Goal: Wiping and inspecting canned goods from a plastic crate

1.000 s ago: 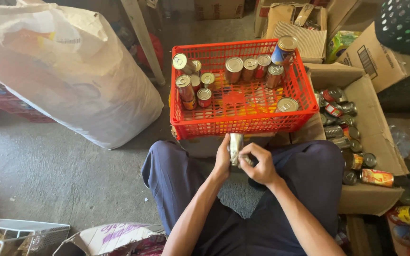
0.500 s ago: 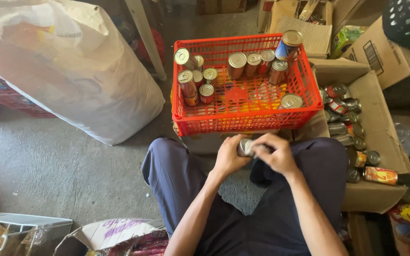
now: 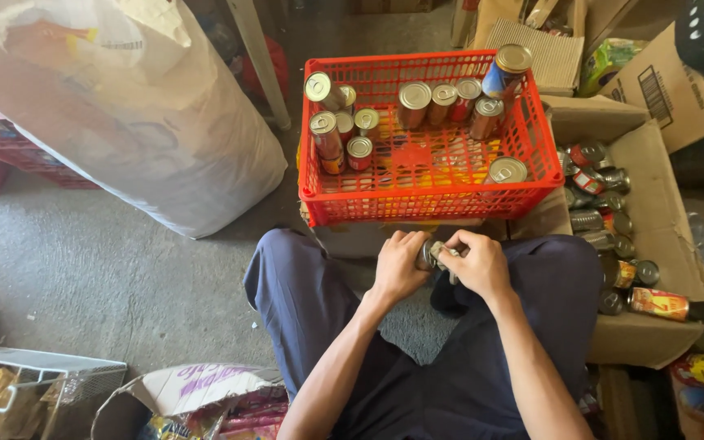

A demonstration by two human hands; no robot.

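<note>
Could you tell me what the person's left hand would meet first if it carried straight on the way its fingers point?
Likely the can it already grips; beyond that, the right hand, though depth is unclear.

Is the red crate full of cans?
Partly full. Cans stand along the far side of the red crate, with bare mesh floor showing nearer.

Small silver metal can [image 3: 428, 254] mostly hidden inside the grip of both hands; its label cannot be told. Large white plastic sack [image 3: 107, 106] cut off by the top and left edges. White wire rack [image 3: 34, 383] cut off at the bottom edge.
</note>
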